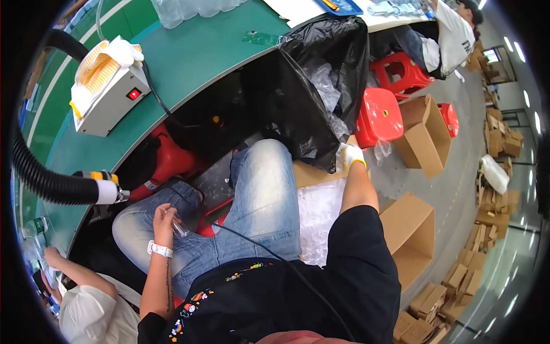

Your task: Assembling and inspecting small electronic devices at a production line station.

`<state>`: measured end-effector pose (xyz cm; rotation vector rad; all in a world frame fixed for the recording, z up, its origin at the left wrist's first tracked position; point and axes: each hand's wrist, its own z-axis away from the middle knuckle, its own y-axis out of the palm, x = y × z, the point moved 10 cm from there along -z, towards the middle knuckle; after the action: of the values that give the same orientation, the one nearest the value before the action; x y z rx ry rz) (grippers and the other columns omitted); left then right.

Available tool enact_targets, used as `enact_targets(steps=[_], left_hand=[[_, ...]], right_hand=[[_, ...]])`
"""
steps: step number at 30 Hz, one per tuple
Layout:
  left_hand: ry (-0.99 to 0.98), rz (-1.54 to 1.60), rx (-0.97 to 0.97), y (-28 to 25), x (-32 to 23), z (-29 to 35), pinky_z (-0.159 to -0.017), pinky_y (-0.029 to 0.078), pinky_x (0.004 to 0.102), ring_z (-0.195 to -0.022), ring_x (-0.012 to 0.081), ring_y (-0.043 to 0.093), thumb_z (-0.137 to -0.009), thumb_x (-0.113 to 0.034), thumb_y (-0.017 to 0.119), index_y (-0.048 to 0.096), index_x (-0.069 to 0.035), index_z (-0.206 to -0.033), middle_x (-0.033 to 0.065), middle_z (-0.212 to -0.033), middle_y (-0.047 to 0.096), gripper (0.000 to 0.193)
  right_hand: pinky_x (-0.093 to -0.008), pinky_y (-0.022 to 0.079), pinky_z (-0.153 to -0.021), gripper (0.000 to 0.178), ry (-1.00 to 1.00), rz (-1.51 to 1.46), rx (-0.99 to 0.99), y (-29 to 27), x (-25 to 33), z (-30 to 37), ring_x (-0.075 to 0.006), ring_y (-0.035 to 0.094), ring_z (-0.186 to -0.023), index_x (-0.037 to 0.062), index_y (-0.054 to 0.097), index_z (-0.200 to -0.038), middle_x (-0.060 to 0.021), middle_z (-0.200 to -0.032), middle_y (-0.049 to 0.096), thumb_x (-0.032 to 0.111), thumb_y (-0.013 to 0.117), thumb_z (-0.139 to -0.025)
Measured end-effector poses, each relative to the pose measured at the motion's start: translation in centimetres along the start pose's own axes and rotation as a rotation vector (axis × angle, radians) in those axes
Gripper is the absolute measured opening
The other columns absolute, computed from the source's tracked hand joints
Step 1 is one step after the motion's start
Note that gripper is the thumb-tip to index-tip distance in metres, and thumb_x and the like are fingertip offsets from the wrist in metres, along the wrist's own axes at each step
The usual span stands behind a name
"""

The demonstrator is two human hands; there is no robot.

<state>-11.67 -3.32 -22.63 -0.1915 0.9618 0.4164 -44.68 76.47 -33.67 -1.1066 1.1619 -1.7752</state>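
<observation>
The small clear thing point(180, 231) was in the left hand point(164, 220), poking out past its curled fingers, above the leg. The right arm stretched out. I couldn't tell if its gloved hand point(351, 155) gripped anything. The black bag point(309, 129) was beside those fingers, the red stool point(380, 116) beyond.

The worktop point(189, 63) is green, the bag point(309, 123) black, the stool point(381, 117) red. The jeans point(263, 200) are faded blue, the shirt point(275, 298) black with multicoloured motifs point(188, 310), the glove point(351, 155) white.
</observation>
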Motion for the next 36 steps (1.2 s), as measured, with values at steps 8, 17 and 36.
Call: enact_targets(steps=[8,17,36], left_hand=[[0.104,-0.423,0.03,-0.4,0.4,1.6,-0.071,0.052,0.0263,-0.08,0.0102,0.061,-0.1,-0.012,0.068,0.059,-0.005,-0.125,0.0021,-0.101,0.065,0.028],[0.072,-0.44,0.006,-0.8,1.0,0.3,-0.081,0.055,0.0307,-0.089,0.0145,0.067,-0.094,-0.015,0.075,0.065,-0.005,-0.121,0.0071,-0.1,0.072,0.03],[0.2,-0.451,-0.025,-1.7,0.0,3.2,-0.075,0.054,0.0297,-0.081,0.0123,0.066,-0.094,-0.02,0.076,0.065,-0.006,-0.12,0.0036,-0.094,0.071,0.031]], right_hand=[[-0.0448,0.057,-0.082,0.02,-0.116,-0.06,0.26,-1.5,5.5,2.6,-0.0313,0.074,-0.094,0.0087,0.079,-0.098,-0.0149,-0.098,0.077,0.022,0.064,-0.091],[-0.0404,0.053,-0.069,0.014,0.452,-0.988,0.333,-16.3,1.7,7.3,-0.0243,0.062,-0.077,0.0075,0.071,-0.086,-0.0078,-0.074,0.06,0.021,0.076,-0.085],[-0.0387,0.035,-0.046,0.016,0.515,-0.346,0.235,-18.3,6.9,14.1,-0.0221,0.045,-0.047,0.0067,0.057,-0.073,-0.0078,-0.061,0.047,0.014,0.068,-0.082]])
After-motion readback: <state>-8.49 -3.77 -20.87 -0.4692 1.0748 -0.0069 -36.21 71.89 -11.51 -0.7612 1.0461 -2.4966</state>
